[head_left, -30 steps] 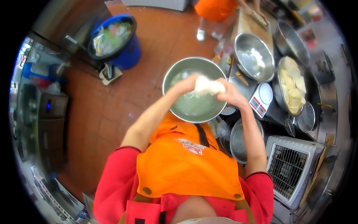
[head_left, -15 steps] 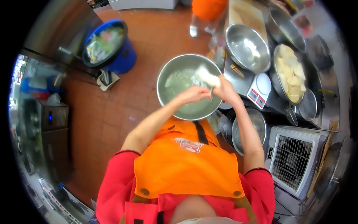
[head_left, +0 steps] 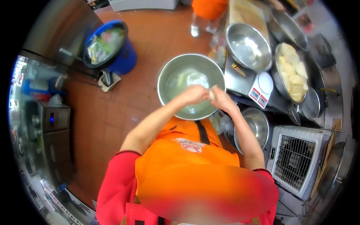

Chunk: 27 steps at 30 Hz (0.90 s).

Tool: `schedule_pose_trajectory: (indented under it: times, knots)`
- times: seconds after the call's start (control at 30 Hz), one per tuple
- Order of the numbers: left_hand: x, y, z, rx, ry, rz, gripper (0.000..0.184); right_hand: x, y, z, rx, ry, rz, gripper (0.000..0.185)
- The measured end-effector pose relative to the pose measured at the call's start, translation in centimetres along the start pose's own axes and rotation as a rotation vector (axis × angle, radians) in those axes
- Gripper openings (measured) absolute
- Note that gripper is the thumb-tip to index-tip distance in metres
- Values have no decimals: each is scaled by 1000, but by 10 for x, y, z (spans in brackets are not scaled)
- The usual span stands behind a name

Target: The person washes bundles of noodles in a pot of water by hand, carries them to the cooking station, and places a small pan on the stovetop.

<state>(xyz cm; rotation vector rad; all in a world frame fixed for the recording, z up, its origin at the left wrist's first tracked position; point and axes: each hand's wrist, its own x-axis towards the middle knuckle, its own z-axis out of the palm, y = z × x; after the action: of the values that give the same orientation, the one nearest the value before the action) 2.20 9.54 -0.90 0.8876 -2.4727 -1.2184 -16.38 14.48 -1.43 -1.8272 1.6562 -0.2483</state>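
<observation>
A wide metal bowl (head_left: 165, 84) holds a clear, shiny liquid. Over its near right part my two hands meet, both closed. My left hand (head_left: 197, 94) comes in from the left, its fingers curled with their tips hidden, so what it grips cannot be made out. My right hand (head_left: 222, 99) is closed at the bowl's right rim. A small whitish piece (head_left: 212, 93) shows between the hands, against the right fingers; most of it is hidden and its kind is unclear.
On the right counter are an empty steel bowl (head_left: 248, 47), a digital scale (head_left: 261, 88) and a bowl of pale yellow chunks (head_left: 291, 75). Below stand a colander (head_left: 252, 125) and a grey fan unit (head_left: 296, 161). A blue bin (head_left: 125, 56) and another person (head_left: 210, 8) are farther off.
The blurred white thing above my right hand is no longer seen over the bowl; only a small whitish bit shows. My right hand has dropped slightly and my hands have come together.
</observation>
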Motion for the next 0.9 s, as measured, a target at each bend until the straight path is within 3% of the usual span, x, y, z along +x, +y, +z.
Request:
schedule_pose_trajectory:
  times: [0.07, 0.1, 0.17, 0.27, 0.33, 0.37, 0.47, 0.6, 0.67, 0.73, 0.83, 0.9]
  knots:
    - [-3, 22, -28, 124, -68, -3, 20, -10, 4, 8, -12, -132, -164, 48]
    - [2, 20, -37, 145, -134, 31, 21, -14, -5, -1, 88, -214, -140, 48]
    - [4, 4, -38, -157, -185, -11, 21, -25, -30, -33, 277, -381, -90, 50]
    - [9, -27, -19, -857, -220, -181, 18, -35, -25, -41, 787, -201, -11, 49]
    - [10, -40, -1, -1353, -233, -227, 17, -41, -34, -49, 956, -129, -9, 57]
    - [9, -39, 11, -1441, -130, -332, 18, -43, -38, -49, 1036, -117, -3, 58]
    - [10, -31, 28, -1597, -80, -383, 16, -43, -29, -39, 1197, -127, 62, 62]
    - [21, -35, 55, -1462, -53, -357, 10, -51, 10, -15, 1208, -41, 110, 59]
    - [24, -15, 51, -1291, -16, -514, 10, -63, 26, -17, 1254, 36, 146, 51]
    - [23, -29, 52, -1214, -103, -530, 14, -79, 56, -26, 1187, 185, 183, 50]
    - [16, -45, 48, -1094, -37, -569, 17, -109, 113, -69, 940, 268, 374, 50]
    - [9, -65, 49, -920, 15, -669, 16, -121, 151, -96, 459, 397, 394, 49]
